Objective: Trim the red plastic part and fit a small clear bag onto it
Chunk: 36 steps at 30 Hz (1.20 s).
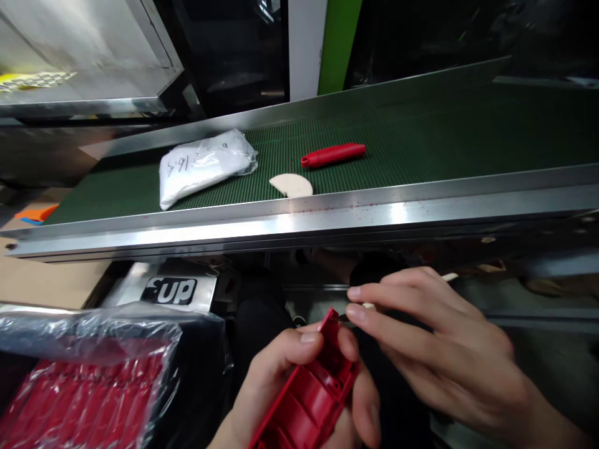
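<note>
Left hand: from where I stand, the left hand (271,365) is closed around a red shell (306,402), thumb on its near edge and fingers curled about the far side.
Red shell: tilted, low in front of the conveyor, hollow side up, ribs showing inside.
Right hand: the right hand (435,340) has its fingers drawn narrow on a slim pale tool (450,277), mostly hidden; its fingertips sit just beside the shell's upper tip, and I cannot tell if the tool touches it.
Green conveyor belt: on the green conveyor belt (421,137) lie a white bag (203,167) with handwriting, a pale half-round piece (292,185) and a red part (333,154).
Plastic-lined container: at lower left, the clear liner (135,324) surrounds a row of red pieces (88,399).
</note>
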### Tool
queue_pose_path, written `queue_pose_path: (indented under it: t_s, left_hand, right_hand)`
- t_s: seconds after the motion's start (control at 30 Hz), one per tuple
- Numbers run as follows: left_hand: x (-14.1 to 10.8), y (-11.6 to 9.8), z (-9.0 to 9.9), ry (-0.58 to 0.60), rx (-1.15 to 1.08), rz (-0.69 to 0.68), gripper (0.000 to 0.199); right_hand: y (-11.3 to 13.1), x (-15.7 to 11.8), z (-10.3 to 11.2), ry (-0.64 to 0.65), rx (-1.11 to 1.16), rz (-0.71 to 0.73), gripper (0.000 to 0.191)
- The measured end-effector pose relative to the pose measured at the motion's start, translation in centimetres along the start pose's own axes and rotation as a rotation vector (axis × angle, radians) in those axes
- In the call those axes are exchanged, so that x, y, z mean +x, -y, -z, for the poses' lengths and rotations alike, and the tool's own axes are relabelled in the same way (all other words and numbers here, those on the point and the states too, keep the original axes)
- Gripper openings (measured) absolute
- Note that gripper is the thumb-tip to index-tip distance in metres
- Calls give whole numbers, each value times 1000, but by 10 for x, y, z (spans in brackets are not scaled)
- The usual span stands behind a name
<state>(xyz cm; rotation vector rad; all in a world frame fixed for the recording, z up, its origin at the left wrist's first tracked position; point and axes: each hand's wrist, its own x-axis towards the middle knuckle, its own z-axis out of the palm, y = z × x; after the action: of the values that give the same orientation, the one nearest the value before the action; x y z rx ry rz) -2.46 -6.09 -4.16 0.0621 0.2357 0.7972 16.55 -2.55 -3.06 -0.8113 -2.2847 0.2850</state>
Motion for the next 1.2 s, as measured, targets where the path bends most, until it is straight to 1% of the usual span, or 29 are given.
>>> queue_pose_path:
  t_s: [0.13, 0.33, 0.43, 0.5, 0.57, 0.63, 0.7, 0.77, 0.8, 0.87, 0.93, 1.0, 1.07, 1.13, 1.2]
  left_hand:
    - [-1, 5, 3, 32, 37, -40, 33]
    - [0, 3, 7, 59, -24, -9, 36]
    - [1, 1, 9, 64, -22, 31, 35]
    - [2, 2, 13, 90, 17, 77, 33]
    - [2, 4, 18, 113, 91, 137, 30]
    - [2, 4, 22, 131, 137, 164, 29]
    - [3, 4, 22, 143, 116, 131, 30]
    - [3, 2, 17, 130, 46, 91, 33]
    - [2, 1, 14, 110, 16, 84, 35]
    - [1, -1, 8, 52, -28, 94, 35]
    - [0, -4, 5, 16, -55, 109, 32]
    - [1, -8, 4, -78, -49, 80, 29]
    - [5, -14, 4, -219, -8, -33, 27]
    - [10, -21, 3, -359, 48, -186, 28]
    - [15, -29, 2, -431, 84, -316, 28]
  right_hand:
    - [-2, -4, 3, 47, -28, 35, 46]
    - [-4, -1, 3, 59, -74, 99, 42]
    - [-5, 3, 2, 2, -122, 117, 37]
    - [-7, 5, 4, -34, -145, 122, 36]
    - [-8, 6, 8, -48, -152, 79, 37]
    - [-9, 5, 11, -63, -138, -4, 43]
    - [-8, 5, 12, -100, -89, -59, 51]
    - [-6, 3, 9, -143, -8, -70, 55]
    - [-5, 3, 7, -161, 40, -96, 54]
    - [-2, 2, 4, -171, 136, -192, 46]
    - [1, 3, 1, -138, 194, -288, 38]
    - [6, 2, 1, -105, 186, -306, 37]
    - [14, 1, 0, -87, 133, -278, 39]
    - [24, -2, -2, -45, 102, -224, 39]
    - [36, -6, -7, 12, 79, -152, 37]
